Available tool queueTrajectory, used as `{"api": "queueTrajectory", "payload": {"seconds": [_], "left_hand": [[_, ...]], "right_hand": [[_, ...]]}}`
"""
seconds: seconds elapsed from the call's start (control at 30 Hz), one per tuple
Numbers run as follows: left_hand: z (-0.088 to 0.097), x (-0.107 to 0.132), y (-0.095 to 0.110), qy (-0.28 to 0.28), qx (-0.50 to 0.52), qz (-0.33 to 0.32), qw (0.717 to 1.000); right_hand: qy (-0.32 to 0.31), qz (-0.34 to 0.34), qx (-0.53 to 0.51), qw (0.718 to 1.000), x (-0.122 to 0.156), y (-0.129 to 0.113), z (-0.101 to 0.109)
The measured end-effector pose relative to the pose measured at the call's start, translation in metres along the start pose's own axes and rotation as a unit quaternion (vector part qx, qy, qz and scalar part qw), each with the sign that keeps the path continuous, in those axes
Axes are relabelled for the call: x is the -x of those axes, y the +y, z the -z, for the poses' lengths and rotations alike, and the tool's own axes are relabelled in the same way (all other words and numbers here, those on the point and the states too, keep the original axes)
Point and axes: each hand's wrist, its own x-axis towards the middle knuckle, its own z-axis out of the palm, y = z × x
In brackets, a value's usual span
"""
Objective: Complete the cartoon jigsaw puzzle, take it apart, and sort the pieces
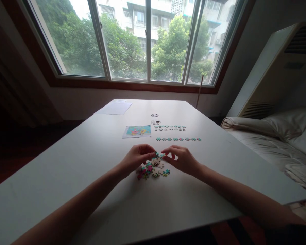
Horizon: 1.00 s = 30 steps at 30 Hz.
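Note:
A loose pile of jigsaw puzzle pieces [155, 172] lies on the white table, some showing teal, pink or yellow-green and others a plain beige back. At the pile's far edge, my left hand [139, 157] pinches a dark teal jigsaw piece [156, 154] between thumb and fingers. My right hand [181, 158] faces it from the other side, thumb and index finger curved round a small teal jigsaw piece [163, 155]. Beyond my hands, a row of jigsaw pieces [181, 139] is laid out, with two more rows of pieces [170, 127] behind it.
A colourful picture sheet [137, 131] lies left of the rows. Two small round objects [155, 122] sit farther back. White paper [114, 107] rests at the table's [66, 163] far left corner. A pale sofa [260, 136] stands to the right, below a window wall.

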Motion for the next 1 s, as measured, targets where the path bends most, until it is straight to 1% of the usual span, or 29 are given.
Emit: {"api": "queueTrajectory", "payload": {"seconds": [0.13,0.23,0.4,0.6,0.87,1.0], "left_hand": [[-0.0116,0.0042,0.007,0.03,0.133,0.056,0.989],[-0.0138,0.0055,0.0087,0.027,0.176,0.077,0.981],[-0.0131,0.0066,0.0076,0.01,0.191,0.089,0.978],[-0.013,0.0078,0.0038,0.001,0.175,0.097,0.98],[-0.0122,0.0068,0.0088,0.018,0.187,0.09,0.978],[-0.0118,0.0063,0.0076,0.017,0.183,0.085,0.979]], "right_hand": [[0.023,-0.018,-0.016,0.999,0.001,-0.0037,-0.0044],[0.044,-0.025,-0.028,0.998,0.0003,-0.0047,-0.0058],[0.062,-0.03,-0.031,0.997,-0.0014,-0.0059,-0.0046],[0.072,-0.029,-0.041,0.996,-0.0015,-0.0048,-0.0028],[0.047,0.024,-0.049,0.997,-0.0006,-0.0037,-0.0036],[0.032,0.024,-0.04,0.998,-0.0007,-0.0044,-0.0021]]}}
